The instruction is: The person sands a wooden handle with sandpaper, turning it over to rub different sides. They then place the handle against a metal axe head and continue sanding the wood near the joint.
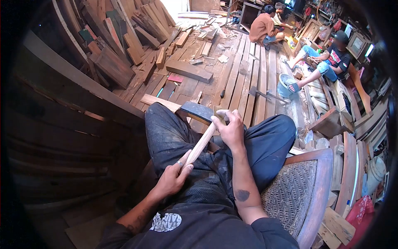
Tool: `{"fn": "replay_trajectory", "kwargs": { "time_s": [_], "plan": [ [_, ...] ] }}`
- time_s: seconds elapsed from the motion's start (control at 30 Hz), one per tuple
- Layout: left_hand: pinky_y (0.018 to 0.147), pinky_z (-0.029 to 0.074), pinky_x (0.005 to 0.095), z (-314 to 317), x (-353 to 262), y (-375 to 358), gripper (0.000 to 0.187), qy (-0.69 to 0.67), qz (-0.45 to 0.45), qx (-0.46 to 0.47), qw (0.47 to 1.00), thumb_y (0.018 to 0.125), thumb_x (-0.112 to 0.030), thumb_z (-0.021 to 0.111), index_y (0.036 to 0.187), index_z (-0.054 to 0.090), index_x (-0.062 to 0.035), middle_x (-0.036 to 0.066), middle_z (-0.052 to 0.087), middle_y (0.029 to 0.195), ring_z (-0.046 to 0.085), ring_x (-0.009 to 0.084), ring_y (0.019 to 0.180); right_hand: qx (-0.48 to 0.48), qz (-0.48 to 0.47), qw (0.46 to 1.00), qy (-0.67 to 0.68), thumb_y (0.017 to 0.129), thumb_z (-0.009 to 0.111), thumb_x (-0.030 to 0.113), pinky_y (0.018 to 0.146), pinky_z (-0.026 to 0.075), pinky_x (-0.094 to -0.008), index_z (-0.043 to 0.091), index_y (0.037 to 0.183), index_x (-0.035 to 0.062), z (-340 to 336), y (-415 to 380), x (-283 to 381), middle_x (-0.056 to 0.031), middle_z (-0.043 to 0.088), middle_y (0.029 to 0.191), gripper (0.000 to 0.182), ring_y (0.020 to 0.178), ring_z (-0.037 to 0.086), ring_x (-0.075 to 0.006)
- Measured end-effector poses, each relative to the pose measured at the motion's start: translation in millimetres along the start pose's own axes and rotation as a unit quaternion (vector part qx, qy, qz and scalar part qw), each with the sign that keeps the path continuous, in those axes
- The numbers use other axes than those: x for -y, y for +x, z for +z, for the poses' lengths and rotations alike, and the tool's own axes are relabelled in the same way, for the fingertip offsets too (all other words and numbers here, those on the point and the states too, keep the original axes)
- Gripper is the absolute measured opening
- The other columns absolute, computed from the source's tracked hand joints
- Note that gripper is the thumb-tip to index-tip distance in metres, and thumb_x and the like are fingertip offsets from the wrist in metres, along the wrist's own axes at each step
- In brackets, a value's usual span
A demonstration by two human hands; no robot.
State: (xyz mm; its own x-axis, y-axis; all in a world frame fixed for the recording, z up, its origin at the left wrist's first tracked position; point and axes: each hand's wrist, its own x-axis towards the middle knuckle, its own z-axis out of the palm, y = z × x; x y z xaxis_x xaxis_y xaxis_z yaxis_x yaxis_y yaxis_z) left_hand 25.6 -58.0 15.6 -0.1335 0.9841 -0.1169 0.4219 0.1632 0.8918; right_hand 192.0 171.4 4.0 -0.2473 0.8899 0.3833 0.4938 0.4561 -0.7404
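Round white print [166, 222] on wearer's dark shirt [203, 220]: "AND", "AIN" legible, rest unclear.

The floor [237, 94] is of long wooden planks, strewn with offcuts [206, 49] towards the back. Boards [114, 68] lean crowded together at upper left, near bright light [186, 6] at the top edge. A chair [290, 197] with a woven panel shows at lower right; deep shadow [62, 166] covers the left.

Open air lies above the wooden handle [202, 145], with knees [282, 126] flanking both sides.
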Motion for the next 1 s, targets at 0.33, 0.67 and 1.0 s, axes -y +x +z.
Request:
{"fn": "replay_trajectory", "kwargs": {
  "time_s": [0.33, 0.67, 1.0],
  "plan": [
    [0.079, 0.055, 0.0386, -0.7, 0.7, 0.5, 0.058, -0.004, 0.019, -0.003, 1.0, 0.113, -0.028, 0.06, 0.165, 0.048, -0.0041, 0.022, 0.068, 0.085, 0.069, 0.0246, 0.076, 0.025, 0.033, 0.999, 0.004, 0.089, 0.089, 0.033, 0.083, 0.058, -0.0426, 0.083, 0.113, 0.0056, -6.0, 2.2, 4.5, -0.0156, 0.07, 0.096, 0.037, 0.088, 0.072, -0.0307],
    [0.079, 0.054, 0.0383, -2.1, 4.3, 1.6, 0.057, 0.001, 0.034, -0.004, 0.999, 0.114, -0.027, 0.059, 0.165, 0.048, -0.0045, 0.02, 0.068, 0.085, 0.068, 0.0244, 0.076, 0.014, 0.01, 1.0, 0.005, 0.09, 0.088, 0.035, 0.085, 0.058, -0.045, 0.081, 0.108, 0.0061, -2.4, 5.3, 4.8, -0.017, 0.071, 0.098, 0.035, 0.094, 0.072, -0.0338],
    [0.079, 0.054, 0.0372, 1.4, 10.6, 3.2, 0.058, -0.008, 0.041, -0.017, 0.999, 0.114, -0.028, 0.059, 0.166, 0.047, -0.0051, 0.018, 0.066, 0.084, 0.065, 0.0221, 0.076, 0.019, 0.007, 1.0, 0.0, 0.089, 0.09, 0.028, 0.078, 0.058, -0.0413, 0.082, 0.1, 0.0031, 6.4, 2.5, 6.3, -0.0151, 0.069, 0.092, 0.029, 0.082, 0.072, -0.0291]
  ]
}}
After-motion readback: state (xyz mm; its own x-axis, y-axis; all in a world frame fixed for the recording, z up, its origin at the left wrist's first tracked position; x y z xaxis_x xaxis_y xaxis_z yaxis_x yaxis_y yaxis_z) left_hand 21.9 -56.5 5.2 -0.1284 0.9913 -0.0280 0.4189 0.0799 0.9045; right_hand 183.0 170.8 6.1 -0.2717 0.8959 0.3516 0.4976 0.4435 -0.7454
